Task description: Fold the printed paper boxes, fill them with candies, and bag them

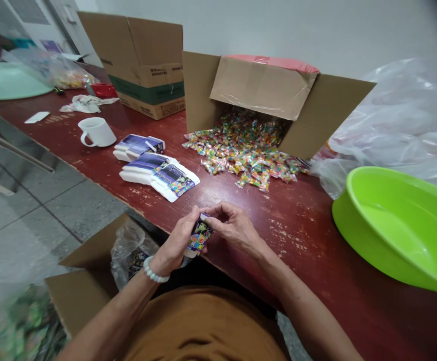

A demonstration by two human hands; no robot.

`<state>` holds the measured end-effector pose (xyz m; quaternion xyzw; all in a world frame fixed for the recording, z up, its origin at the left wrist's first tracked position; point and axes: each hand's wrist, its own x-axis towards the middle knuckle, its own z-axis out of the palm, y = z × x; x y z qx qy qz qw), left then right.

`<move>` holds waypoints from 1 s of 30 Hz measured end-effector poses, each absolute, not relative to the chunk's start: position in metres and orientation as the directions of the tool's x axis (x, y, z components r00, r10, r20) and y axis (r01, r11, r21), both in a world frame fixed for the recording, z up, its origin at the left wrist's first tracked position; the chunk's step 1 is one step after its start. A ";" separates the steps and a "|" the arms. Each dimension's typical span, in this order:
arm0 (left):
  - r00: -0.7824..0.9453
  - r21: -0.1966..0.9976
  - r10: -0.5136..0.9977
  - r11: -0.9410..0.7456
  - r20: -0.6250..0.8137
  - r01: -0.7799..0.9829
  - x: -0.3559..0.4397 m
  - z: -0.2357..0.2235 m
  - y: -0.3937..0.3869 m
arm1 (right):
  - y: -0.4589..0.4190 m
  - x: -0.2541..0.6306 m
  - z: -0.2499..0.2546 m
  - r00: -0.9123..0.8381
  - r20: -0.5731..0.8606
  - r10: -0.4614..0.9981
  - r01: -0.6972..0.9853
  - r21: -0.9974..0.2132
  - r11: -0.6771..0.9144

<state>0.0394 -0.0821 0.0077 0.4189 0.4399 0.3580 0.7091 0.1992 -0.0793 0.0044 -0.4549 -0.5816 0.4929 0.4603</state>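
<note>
My left hand (176,245) and my right hand (233,226) are both closed on a small purple printed carton (200,234) at the near edge of the red-brown table (301,235). The left hand cups its lower side. The right fingers pinch its top flap. Flat stacks of the same purple and white cartons (160,174) lie just beyond my hands. Further back, a pile of small colourful candy packets (246,150) spills out of a tipped cardboard box (263,95).
A bright green basin (402,230) sits at the right, with a clear plastic bag (399,120) behind it. A white mug (96,132), another cardboard box (143,65) and a pale green basin (7,82) stand at the left. An open box with a bag (101,271) is on the floor.
</note>
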 end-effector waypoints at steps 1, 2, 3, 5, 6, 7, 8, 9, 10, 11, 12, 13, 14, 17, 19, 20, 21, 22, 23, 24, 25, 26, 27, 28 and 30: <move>0.359 0.908 0.875 0.395 -0.325 -0.140 0.039 0.008 -0.082 | -0.078 0.199 0.006 -0.176 0.052 0.983 0.020 -0.998 0.057; 0.361 0.907 0.874 0.397 -0.325 -0.145 0.039 0.008 -0.082 | -0.077 0.200 0.008 -0.186 0.018 0.982 -0.033 -0.999 0.012; 0.366 0.903 0.872 0.401 -0.326 -0.153 0.039 0.008 -0.083 | -0.076 0.200 0.010 -0.188 -0.013 0.982 -0.077 -0.997 -0.028; 0.373 0.893 0.867 0.415 -0.330 -0.174 0.040 0.008 -0.084 | -0.075 0.202 0.011 -0.191 -0.053 0.980 -0.123 -0.989 -0.077; 0.374 0.889 0.865 0.422 -0.335 -0.180 0.040 0.008 -0.084 | -0.075 0.203 0.011 -0.191 -0.056 0.980 -0.127 -0.989 -0.081; 0.371 0.887 0.865 0.425 -0.338 -0.182 0.040 0.007 -0.084 | -0.075 0.204 0.010 -0.189 -0.042 0.981 -0.115 -0.991 -0.065; 0.366 0.887 0.867 0.424 -0.339 -0.181 0.040 0.007 -0.084 | -0.076 0.205 0.010 -0.189 -0.007 0.982 -0.084 -0.996 -0.023; 0.358 0.890 0.872 0.417 -0.335 -0.183 0.040 0.006 -0.084 | -0.079 0.205 0.010 -0.191 0.052 0.980 -0.032 -0.998 0.047; 0.350 0.893 0.876 0.411 -0.331 -0.184 0.041 0.004 -0.084 | -0.082 0.205 0.010 -0.202 0.129 0.971 0.035 -0.990 0.139; 0.345 0.893 0.879 0.409 -0.330 -0.188 0.041 0.003 -0.084 | -0.085 0.204 0.010 -0.221 0.214 0.951 0.109 -0.964 0.242; 0.344 0.888 0.877 0.416 -0.334 -0.197 0.041 0.001 -0.084 | -0.089 0.203 0.010 -0.244 0.293 0.924 0.183 -0.922 0.341; 0.344 0.878 0.874 0.429 -0.344 -0.212 0.042 0.000 -0.083 | -0.092 0.201 0.009 -0.264 0.356 0.896 0.251 -0.872 0.421; 0.341 0.866 0.871 0.443 -0.354 -0.232 0.043 0.000 -0.083 | -0.095 0.199 0.008 -0.276 0.401 0.873 0.306 -0.825 0.475; 0.340 0.829 0.866 0.470 -0.366 -0.303 0.046 0.002 -0.080 | -0.090 0.203 -0.002 -0.302 0.424 0.854 0.391 -0.762 0.516; 0.349 0.817 0.863 0.477 -0.365 -0.325 0.048 0.005 -0.077 | -0.074 0.219 -0.012 -0.285 0.381 0.880 0.424 -0.773 0.472; 0.353 0.815 0.863 0.477 -0.362 -0.329 0.048 0.007 -0.074 | -0.063 0.232 -0.018 -0.228 0.359 0.905 0.470 -0.773 0.426; 0.347 0.818 0.867 0.470 -0.357 -0.331 0.048 0.007 -0.071 | -0.052 0.247 -0.025 -0.114 0.354 0.928 0.560 -0.749 0.354; 0.332 0.826 0.875 0.457 -0.352 -0.331 0.048 0.006 -0.067 | -0.040 0.264 -0.031 -0.003 0.353 0.936 0.673 -0.691 0.263; 0.305 0.836 0.888 0.437 -0.344 -0.331 0.047 0.004 -0.064 | -0.029 0.281 -0.036 0.119 0.359 0.926 0.770 -0.622 0.143; 0.268 0.851 0.904 0.412 -0.335 -0.326 0.045 0.000 -0.059 | -0.019 0.297 -0.042 0.221 0.347 0.911 0.826 -0.564 0.014; 0.226 0.870 0.918 0.385 -0.327 -0.307 0.042 -0.004 -0.055 | -0.011 0.311 -0.046 0.279 0.319 0.906 0.844 -0.531 -0.073; 0.184 0.891 0.930 0.361 -0.319 -0.275 0.039 -0.009 -0.052 | -0.005 0.324 -0.051 0.299 0.314 0.901 0.844 -0.528 -0.096; 0.150 0.914 0.939 0.337 -0.309 -0.228 0.035 -0.013 -0.048 | 0.000 0.334 -0.054 0.309 0.309 0.899 0.842 -0.529 -0.108; 0.128 0.935 0.948 0.312 -0.293 -0.168 0.030 -0.016 -0.046 | 0.003 0.341 -0.057 0.310 0.309 0.899 0.834 -0.542 -0.102; 0.130 0.965 0.958 0.261 -0.256 -0.024 0.018 -0.018 -0.042 | 0.007 0.351 -0.059 0.320 0.322 0.891 0.811 -0.579 -0.082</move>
